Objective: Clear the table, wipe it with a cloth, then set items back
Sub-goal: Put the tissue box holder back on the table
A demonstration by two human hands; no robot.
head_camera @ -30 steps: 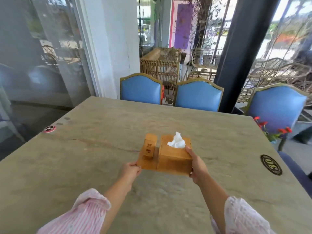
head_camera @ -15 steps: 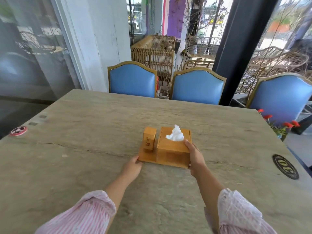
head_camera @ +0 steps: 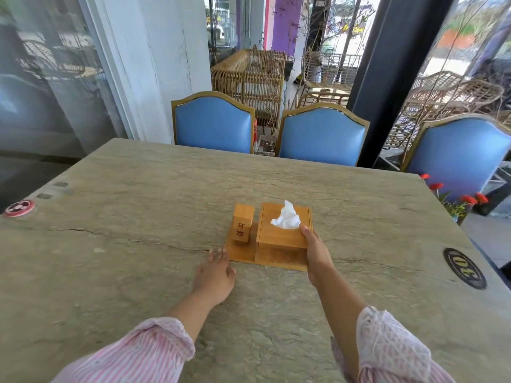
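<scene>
The light wooden tissue box point(head_camera: 283, 234) sits on its flat wooden tray point(head_camera: 242, 254) in the middle of the grey-green stone-look table point(head_camera: 138, 217), a white tissue point(head_camera: 286, 217) puffing up out of the slot on top. Beside it on the same tray stands a small upright wooden block holder point(head_camera: 242, 223) with two red characters down its front face. The tray lies flat on the table, square to the near edge.

The right hand point(head_camera: 316, 252) is on the box — thumb over the near right corner of the lid, the palm against the right side; the fingers on that far side are hidden, so how tightly they close cannot be told. The left hand point(head_camera: 214, 273) lies low over the table just beside the tray's near left corner, fingers point(head_camera: 218, 251) stretched forward and loose, gripping nothing; whether the tips touch the tray is too blurred to tell. Both arms wear pink-and-white striped sleeves point(head_camera: 138, 352).

Further out: a round red-and-white sticker point(head_camera: 19, 208) at the table's left edge and a round black badge point(head_camera: 464, 268) with gold lettering near the right edge. Three blue padded chairs point(head_camera: 214, 124) with gold frames line the far side, red flowers point(head_camera: 470, 199) show past the right corner, and rattan furniture point(head_camera: 249, 78) stands behind the glass.
</scene>
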